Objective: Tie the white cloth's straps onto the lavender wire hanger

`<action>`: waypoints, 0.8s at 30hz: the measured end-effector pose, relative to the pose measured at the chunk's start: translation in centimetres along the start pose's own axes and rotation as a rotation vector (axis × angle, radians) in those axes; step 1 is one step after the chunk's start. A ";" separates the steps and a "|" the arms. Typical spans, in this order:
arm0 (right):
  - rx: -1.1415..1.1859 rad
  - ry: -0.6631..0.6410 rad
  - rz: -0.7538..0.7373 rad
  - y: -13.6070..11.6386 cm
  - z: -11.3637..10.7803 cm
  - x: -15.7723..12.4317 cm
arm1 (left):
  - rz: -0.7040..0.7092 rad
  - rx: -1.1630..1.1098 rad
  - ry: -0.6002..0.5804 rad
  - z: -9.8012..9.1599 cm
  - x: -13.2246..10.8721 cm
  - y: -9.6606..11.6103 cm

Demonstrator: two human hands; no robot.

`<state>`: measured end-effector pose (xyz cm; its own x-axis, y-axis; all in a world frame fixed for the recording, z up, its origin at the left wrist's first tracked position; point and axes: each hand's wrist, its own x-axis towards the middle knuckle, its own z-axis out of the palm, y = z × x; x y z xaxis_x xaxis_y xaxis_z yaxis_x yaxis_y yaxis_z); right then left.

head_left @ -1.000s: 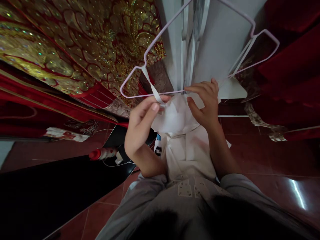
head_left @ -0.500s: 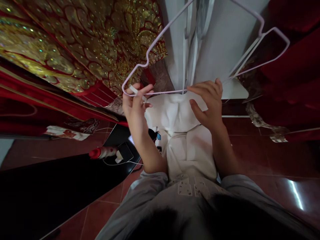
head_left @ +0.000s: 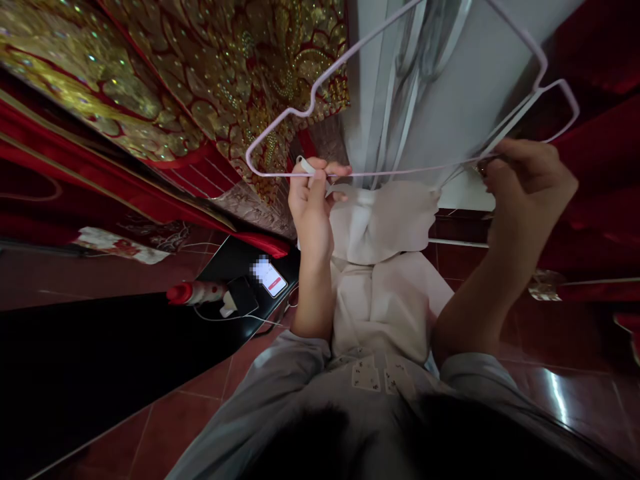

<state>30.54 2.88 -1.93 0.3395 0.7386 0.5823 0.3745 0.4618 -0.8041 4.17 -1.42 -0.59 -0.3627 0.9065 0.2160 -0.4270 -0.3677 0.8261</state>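
A pale pink clothes hanger [head_left: 357, 50] spans the view in front of me, its bottom bar low across the middle. My left hand [head_left: 315, 200] is closed around the left part of that bar, with a white strap [head_left: 306, 165] caught at the fingers. Over the hanger's right shoulder notch runs another white strap [head_left: 515, 120], leading down toward a white garment [head_left: 380, 217]. My right hand [head_left: 530, 170] pinches at this strap where it crosses the bar. Whether the right fingers also grip the hanger cannot be told. The garment hangs below the bar, above pale cloth over my lap.
Gold-sequined red garments [head_left: 280, 60] hang at the left, and dark red cloth [head_left: 600, 173] at the right. Ahead stands a grey-white panel [head_left: 480, 73]. A black table [head_left: 125, 360] holds a lit phone [head_left: 270, 277], a dark device [head_left: 243, 297], a red-capped bottle [head_left: 195, 293] and a white cable.
My right hand has moved right from the bar's middle to the right strap and closed there. My left hand has shifted slightly right along the bar. The lit phone is now fully visible.
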 end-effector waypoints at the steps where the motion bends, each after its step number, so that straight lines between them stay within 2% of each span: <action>1: -0.013 -0.037 -0.014 -1.2 0.0 0.0 | -0.004 0.026 0.015 -0.1 0.1 0.1; 4: -0.008 -0.117 -0.089 -5.0 1.3 -0.5 | -0.007 0.112 0.070 -0.4 0.5 0.0; 7: 0.076 -0.121 -0.183 -6.8 2.9 -0.2 | -0.002 0.118 0.055 -0.8 0.6 0.0; 10: 0.201 0.062 -0.347 -5.7 3.2 1.2 | -0.017 0.091 0.001 -1.3 0.7 0.2; 13: 0.302 0.244 -0.485 -2.9 2.0 2.7 | -0.039 0.067 -0.028 -1.5 0.6 0.2; 17: 0.328 0.505 -0.479 0.0 -0.1 2.6 | -0.070 0.056 -0.020 -1.4 0.4 0.0; 19: 0.333 0.641 -0.492 -0.1 0.0 1.6 | -0.067 0.050 -0.005 -1.3 0.4 -0.1; 21: 0.303 0.735 -0.512 -1.0 1.0 0.3 | -0.056 0.047 0.003 -1.2 0.3 -0.3; 22: 0.276 0.736 -0.509 -1.6 1.7 -0.4 | -0.053 0.049 0.005 -1.2 0.3 -0.4; 23: 0.240 0.662 -0.467 -2.2 2.5 -1.1 | -0.050 0.054 0.007 -1.1 0.2 -0.4; 24: 0.203 0.496 -0.409 -2.7 3.3 -1.8 | -0.046 0.062 0.009 -1.1 0.1 -0.5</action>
<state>26.05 1.93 -1.17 0.5793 0.1936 0.7918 0.4040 0.7755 -0.4852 3.41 -1.35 -1.51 -0.3511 0.9203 0.1727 -0.3911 -0.3117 0.8659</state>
